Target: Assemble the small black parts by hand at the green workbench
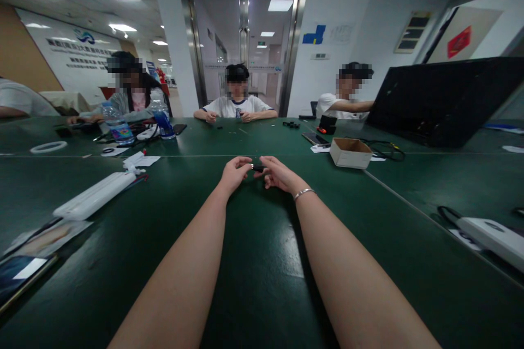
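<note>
Both my arms reach forward over the green table. A small black object with a shiny tip at its left end lies between my fingertips, too small to name for sure. My left hand pinches its left end between thumb and fingers. From the other side, my right hand closes its thumb and forefinger on the right end, and its other fingers curl beneath. A silver bracelet circles my right wrist. Part of the object is hidden by my fingers.
A cardboard box stands right of my hands, near cables and a large black monitor. To the left lie a white power unit and a phone. Water bottles stand farther back. Several people sit around the table.
</note>
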`<state>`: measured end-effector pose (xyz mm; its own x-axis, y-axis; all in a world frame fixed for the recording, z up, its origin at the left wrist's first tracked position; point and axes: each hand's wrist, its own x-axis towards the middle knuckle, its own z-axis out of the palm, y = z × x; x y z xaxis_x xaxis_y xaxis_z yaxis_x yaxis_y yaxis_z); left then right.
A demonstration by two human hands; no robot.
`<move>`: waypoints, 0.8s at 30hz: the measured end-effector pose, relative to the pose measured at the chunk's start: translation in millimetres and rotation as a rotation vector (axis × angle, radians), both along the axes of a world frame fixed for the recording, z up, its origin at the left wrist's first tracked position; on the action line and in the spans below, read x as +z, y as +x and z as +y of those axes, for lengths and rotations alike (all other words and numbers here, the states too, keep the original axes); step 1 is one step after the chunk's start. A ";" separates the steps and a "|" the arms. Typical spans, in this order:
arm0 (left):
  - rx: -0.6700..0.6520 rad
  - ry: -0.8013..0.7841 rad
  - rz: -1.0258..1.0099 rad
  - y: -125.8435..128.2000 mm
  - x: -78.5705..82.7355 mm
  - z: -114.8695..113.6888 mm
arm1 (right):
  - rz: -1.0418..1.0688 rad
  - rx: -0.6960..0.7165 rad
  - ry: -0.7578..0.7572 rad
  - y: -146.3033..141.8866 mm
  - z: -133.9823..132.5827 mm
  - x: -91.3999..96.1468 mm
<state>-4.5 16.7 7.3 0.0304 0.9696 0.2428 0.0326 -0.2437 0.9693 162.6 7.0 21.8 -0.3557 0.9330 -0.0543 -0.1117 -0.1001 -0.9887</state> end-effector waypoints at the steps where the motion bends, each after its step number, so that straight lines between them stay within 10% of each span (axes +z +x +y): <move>1: 0.003 -0.001 0.000 -0.1 0.5 -0.6 | -0.011 -0.004 0.004 -0.4 -0.2 0.1; 24: 0.028 -0.033 -0.068 -0.4 1.2 -0.8 | 0.005 -0.015 -0.017 1.5 -1.1 2.0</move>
